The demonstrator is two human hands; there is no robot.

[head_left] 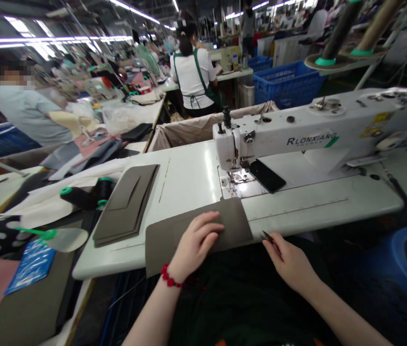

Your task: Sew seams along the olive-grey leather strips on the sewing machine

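Resting on a grey-brown panel (235, 220), the left hand (201, 235) lies palm down, fingers loosely bent and slightly parted, pressing on the sheet without grasping it; a red bracelet (170, 278) circles the wrist. The right hand (284, 259), just off the panel's right corner, is closed around a small dark tool (267, 236), whose pointed end projects beyond the fingers. The panel lies along the near edge of the pale tabletop (192, 166), its left part hanging over that edge. To its left sits a stack of similar panels (126, 204); beyond its right end stands a white sewing machine (278, 132), a dark phone (268, 176) lying beside the needle area. Farther left are dark thread cones (80, 197). Behind the table, a co-worker in a green apron (194, 77) faces away, near a blue basket (288, 80).
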